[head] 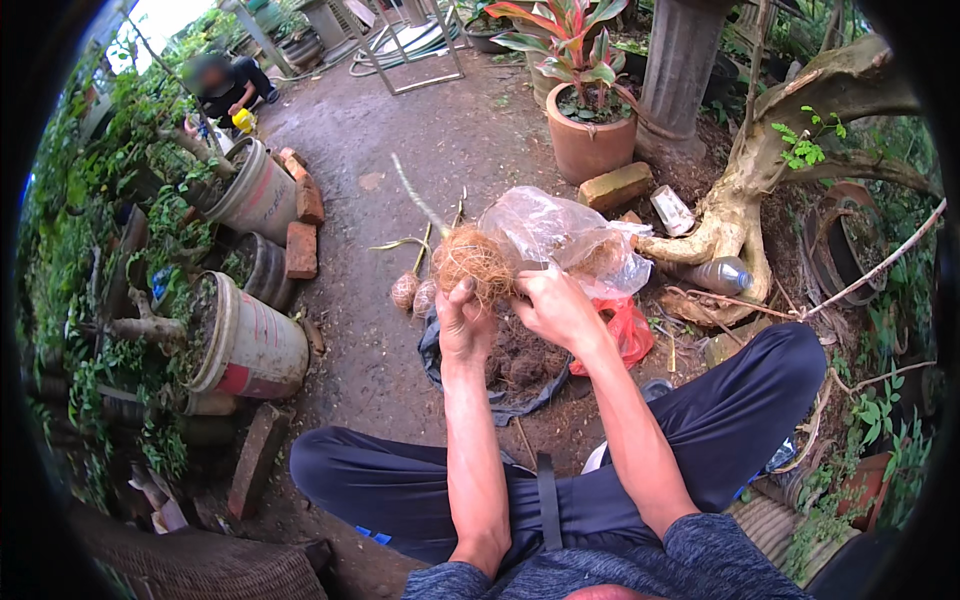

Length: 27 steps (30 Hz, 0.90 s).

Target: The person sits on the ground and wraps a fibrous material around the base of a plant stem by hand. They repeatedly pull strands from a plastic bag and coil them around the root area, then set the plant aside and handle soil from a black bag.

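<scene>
My left hand (466,319) holds a ball wrapped in brown coconut fibre (472,259) from below, thumb against its near side. Pale thread crosses the fibre, and a pale green plant stem rises from its top. My right hand (559,304) is at the ball's right side with its fingers bent together; whether it pinches thread or fibre I cannot tell. Below my hands a dark plastic bag (536,405) lies spread open with dark soil and fibre (525,360) in it. Two smaller thread-wrapped balls rest on the ground just left: one ball (405,291) and another ball (424,297).
A clear plastic bag (547,225) with brown fibre lies beyond, near a red plastic bag (622,334). Right are a gnarled trunk (720,210), plastic bottle (716,276) and potted plant (591,139). Buckets (262,337) and bricks (301,251) line the left. A person (232,86) crouches far left.
</scene>
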Each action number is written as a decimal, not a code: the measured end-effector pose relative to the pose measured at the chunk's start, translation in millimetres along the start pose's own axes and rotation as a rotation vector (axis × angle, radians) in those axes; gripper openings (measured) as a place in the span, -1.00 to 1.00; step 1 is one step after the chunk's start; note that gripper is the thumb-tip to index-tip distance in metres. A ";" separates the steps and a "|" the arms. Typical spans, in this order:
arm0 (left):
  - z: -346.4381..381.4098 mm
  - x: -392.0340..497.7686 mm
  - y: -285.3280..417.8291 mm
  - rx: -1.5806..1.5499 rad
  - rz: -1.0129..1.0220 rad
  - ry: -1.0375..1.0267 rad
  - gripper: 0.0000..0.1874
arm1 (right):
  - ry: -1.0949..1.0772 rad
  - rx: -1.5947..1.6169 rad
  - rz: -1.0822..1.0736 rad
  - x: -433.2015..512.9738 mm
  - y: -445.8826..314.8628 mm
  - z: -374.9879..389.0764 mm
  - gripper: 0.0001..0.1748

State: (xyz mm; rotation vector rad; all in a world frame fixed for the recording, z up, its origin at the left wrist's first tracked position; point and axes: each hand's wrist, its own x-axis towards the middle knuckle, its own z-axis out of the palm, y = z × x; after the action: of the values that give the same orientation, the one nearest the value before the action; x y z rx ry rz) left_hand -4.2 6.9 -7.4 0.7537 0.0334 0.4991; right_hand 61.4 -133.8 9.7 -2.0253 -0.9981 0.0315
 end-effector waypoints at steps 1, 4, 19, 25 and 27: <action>-2.5 0.7 0.7 0.005 0.012 0.008 -0.17 | -0.034 0.002 -0.001 -0.5 -2.7 -1.2 -0.83; -6.9 1.5 3.8 0.042 0.038 0.046 -0.17 | -0.113 0.006 -0.022 -1.5 -11.7 -3.9 -0.83; -7.2 -1.0 5.9 0.223 -0.002 -0.057 -0.03 | 0.116 -0.007 -0.310 -2.4 -39.6 -43.9 -0.84; 6.3 -7.8 8.2 0.255 -0.195 -0.182 0.00 | 0.310 -0.039 -0.356 2.8 -26.0 -37.4 -0.87; 12.2 -12.9 9.3 0.176 -0.235 -0.169 -0.02 | 0.366 -0.021 -0.348 3.6 -25.9 -35.3 -0.88</action>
State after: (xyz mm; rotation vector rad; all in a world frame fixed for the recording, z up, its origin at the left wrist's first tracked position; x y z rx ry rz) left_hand -17.1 -1.0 5.8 0.9487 0.0086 0.2090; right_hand 60.1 -147.4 51.5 -1.7639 -1.0953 -0.5182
